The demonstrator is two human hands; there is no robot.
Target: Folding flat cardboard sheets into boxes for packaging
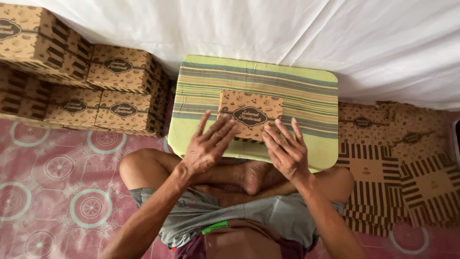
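- Head view: one folded brown cardboard box (250, 115), square, closed, patterned, with a dark oval label on its lid; it sits at the middle of a low green striped worktop (306, 91).
- Left hand (207, 146): grip open, fingers spread flat, fingertips touching the box's near left edge.
- Right hand (286, 151): grip open, fingers spread, resting against the box's near right edge; nothing clasped.
- Stacked finished boxes (120, 91): same brown pattern and oval labels, left of the worktop on the floor.
- Flat unfolded box blanks (393, 158): brown with dark stripes, piled right.
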